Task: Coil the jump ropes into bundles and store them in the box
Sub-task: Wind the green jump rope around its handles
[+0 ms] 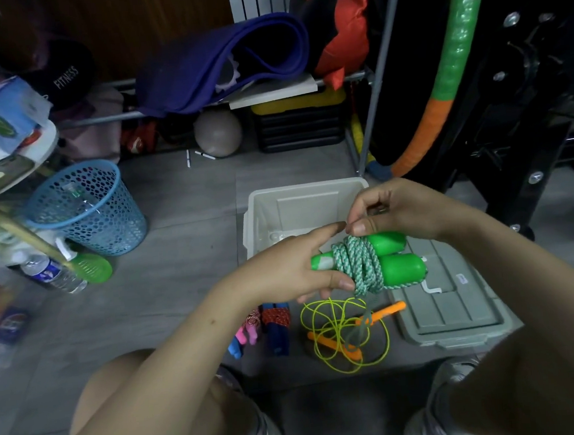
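Observation:
My left hand grips the green jump rope by its two green handles, held side by side above the floor. Its green-and-white cord is wound around both handles. My right hand pinches the cord's end at the top of the winding. Behind them the open grey box stands on the floor. A yellow rope with orange handles lies loose below my hands. A blue-handled bundle and a pink-handled bundle lie to its left.
The box's grey lid lies on the floor at right. A blue mesh bin and bottles stand at left. Behind are a shelf with a purple mat, a grey ball and a black rack. My knees and shoes fill the bottom.

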